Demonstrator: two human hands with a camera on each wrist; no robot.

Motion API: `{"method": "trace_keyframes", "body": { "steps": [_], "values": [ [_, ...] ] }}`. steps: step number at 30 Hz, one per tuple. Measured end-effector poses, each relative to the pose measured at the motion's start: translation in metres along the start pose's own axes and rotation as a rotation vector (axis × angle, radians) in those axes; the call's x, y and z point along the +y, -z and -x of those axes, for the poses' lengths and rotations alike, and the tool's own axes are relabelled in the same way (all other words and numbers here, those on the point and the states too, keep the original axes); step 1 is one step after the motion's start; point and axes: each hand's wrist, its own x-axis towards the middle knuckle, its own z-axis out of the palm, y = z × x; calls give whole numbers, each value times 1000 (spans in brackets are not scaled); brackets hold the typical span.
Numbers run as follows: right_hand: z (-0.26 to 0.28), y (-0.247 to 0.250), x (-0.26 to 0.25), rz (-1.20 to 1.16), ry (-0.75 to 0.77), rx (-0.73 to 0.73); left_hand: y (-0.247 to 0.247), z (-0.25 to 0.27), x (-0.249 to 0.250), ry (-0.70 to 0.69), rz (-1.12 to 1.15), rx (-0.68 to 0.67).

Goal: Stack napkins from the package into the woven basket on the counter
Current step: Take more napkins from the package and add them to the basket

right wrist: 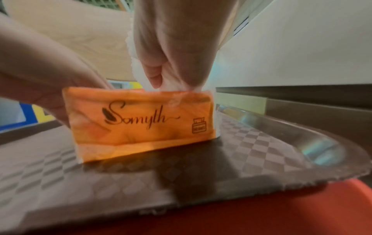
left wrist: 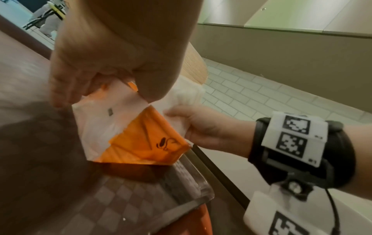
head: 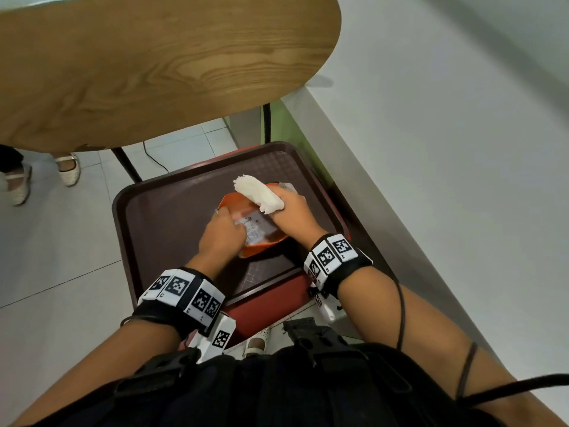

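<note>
On the dark checker-textured tray (head: 172, 217), the orange plastic package (head: 264, 245) is pinched at its edge by the left hand (head: 221, 234), while the right hand (head: 292, 217) grips a crumpled white wad of napkins (head: 258, 194) at the package mouth. Right fingers are largely hidden under the napkins in the head view; only the right wrist view shows the blurred "Somyth" script, and no woven basket is in frame

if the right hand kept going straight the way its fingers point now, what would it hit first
Probably the tray. The right hand, gripping a wad of napkins, points forward and down past the orange package that the left hand holds. The tray floor beyond looks bare, though depth is unclear.
</note>
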Motion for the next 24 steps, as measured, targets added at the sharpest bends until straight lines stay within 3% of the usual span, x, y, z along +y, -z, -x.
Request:
{"method": "trace_keyframes", "body": {
  "steps": [5, 8, 10, 13, 16, 20, 24],
  "values": [
    [15, 30, -18, -203, 2, 110, 7, 11, 18, -32, -155, -5],
    [27, 51, -31, -282, 59, 176, 18, 37, 46, -255, -113, 184],
    [40, 65, -40, -284, 122, 226, 25, 53, 73, -422, 77, 176],
    [62, 86, -48, -37, 244, 353, 33, 77, 125, -464, 646, -208],
    [81, 108, -52, 212, 99, 352, 28, 90, 169, -306, 992, -555],
    [110, 144, -47, 351, -104, 336, 3, 102, 211, -214, 974, -670],
    [158, 188, -31, 238, -248, 284, -25, 116, 241, -204, 834, -742]
  ]
}}
